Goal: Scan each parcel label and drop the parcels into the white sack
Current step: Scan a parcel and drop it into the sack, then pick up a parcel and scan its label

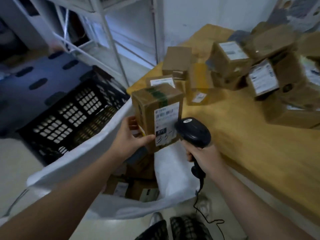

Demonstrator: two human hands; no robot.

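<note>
We hold the parcel (155, 108), a brown carton with green tape across its top, upright directly above the open mouth of the white sack (78, 153). Its label (166, 123) faces us. The barcode is visible, but the print is too blurred to read.

Left hand (131, 137): it grips the parcel at the lower left corner, above the sack. The thumb lies across the lower edge of the label and the fingers curl round the carton's left face.

Right hand (202, 156): it is above the right side of the sack, with the fingers wrapped round the handle of the black scanner (194, 130). The scanner head points up at the label and sits just beside its lower right corner. We cannot tell whether the trigger is pressed. The cable (207, 217) hangs from the handle down past the sack's right side to the floor.

Inside the sack, below the held carton, lie the sacked parcels (138, 187), several brown boxes, some showing labels.

To the right of the sack stands a wooden table (259, 135). The table parcels (230, 56) are grouped at its far end, well apart from the sack.

To the left of the sack, against its rim, is a black lattice crate (69, 115). Beyond the sack stands a white shelf frame (110, 40).
</note>
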